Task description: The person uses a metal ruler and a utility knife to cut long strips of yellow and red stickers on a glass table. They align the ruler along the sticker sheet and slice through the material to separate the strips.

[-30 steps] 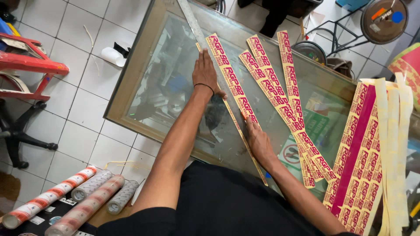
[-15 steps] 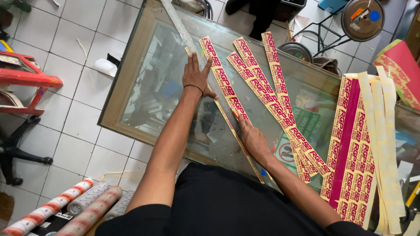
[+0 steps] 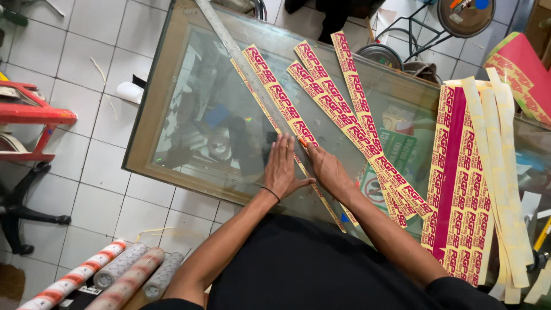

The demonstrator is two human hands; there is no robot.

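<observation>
Metal ruler: one, far left on the glass table
Red-and-yellow printed strips: about four loose, centre; more stacked right, count unclear
Tape rolls: four, near left
Red stool: one, left
Hands: two

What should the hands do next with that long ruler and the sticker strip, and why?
Probably draw the small orange cutter in the right hand down along the metal ruler toward the body. The left hand presses flat on the ruler's near part, pinning it over the yellow-and-red strip, and strip remains below the blade.
</observation>
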